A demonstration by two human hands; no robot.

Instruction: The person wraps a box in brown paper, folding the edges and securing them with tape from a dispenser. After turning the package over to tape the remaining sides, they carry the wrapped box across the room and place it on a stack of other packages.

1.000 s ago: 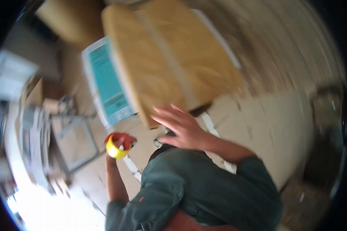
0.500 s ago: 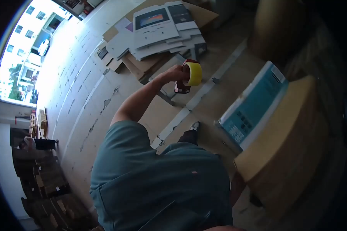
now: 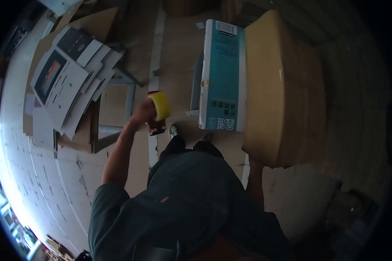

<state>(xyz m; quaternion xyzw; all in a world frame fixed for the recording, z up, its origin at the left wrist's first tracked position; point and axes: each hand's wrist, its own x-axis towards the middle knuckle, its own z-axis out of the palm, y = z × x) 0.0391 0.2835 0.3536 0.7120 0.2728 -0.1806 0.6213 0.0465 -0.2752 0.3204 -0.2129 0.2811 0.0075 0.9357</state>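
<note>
My left hand (image 3: 144, 110) is wrapped around a red tape dispenser (image 3: 157, 126) carrying a roll of yellow tape (image 3: 161, 106). It is held out over the floor, above and left of my feet. At the near edge of a large brown cardboard box (image 3: 265, 87), my right hand (image 3: 256, 163) is at the box's lower corner. The box hides its fingers, so their grip does not show. Against the box's left side lies a teal and white package (image 3: 224, 78) with printed characters and a barcode label.
On the left, a stack of flattened printed cartons (image 3: 69, 87) lies on a grey-legged stand (image 3: 130, 102). Part of another grey support (image 3: 196, 87) shows beneath the teal package. A pale line (image 3: 154, 61) runs along the floor (image 3: 178, 52). Bright daylight enters at far left.
My view has turned to the right and down. The carton stack now appears further left, and the box and teal package stand more upright in view. My left hand still holds the tape dispenser.
</note>
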